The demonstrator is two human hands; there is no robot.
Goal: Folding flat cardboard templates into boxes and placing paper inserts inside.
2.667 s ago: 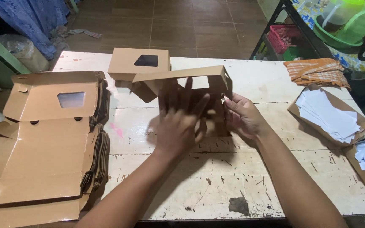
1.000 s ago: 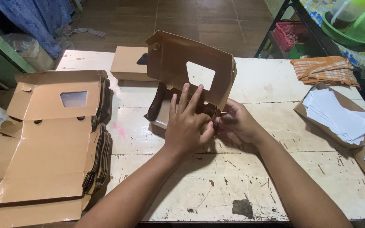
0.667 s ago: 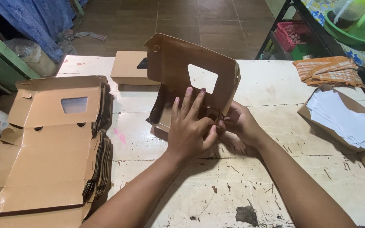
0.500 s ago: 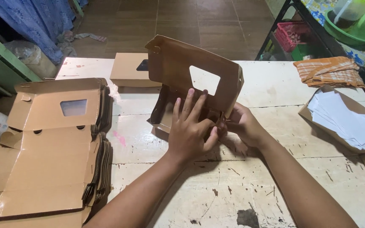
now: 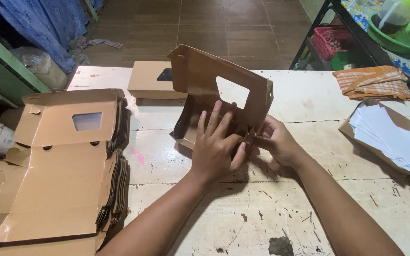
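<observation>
A brown cardboard box [image 5: 200, 80] with a window cut in its raised lid stands half folded on the worn white table [image 5: 309, 109]. My left hand [image 5: 217, 149] lies flat against the box's near wall, fingers spread. My right hand [image 5: 276, 140] pinches the box's right front corner flap beside it. The lid tilts up and back, its window facing me.
A thick stack of flat window box blanks [image 5: 67, 161] fills the table's left side. A finished closed box [image 5: 153, 80] sits at the back. White paper sheets [image 5: 392, 137] lie in an open carton at the right, an orange cloth [image 5: 373, 83] behind them.
The box lid swung up from lying flat to standing open. Both hands moved down to the box's front right corner and stay pressed there.
</observation>
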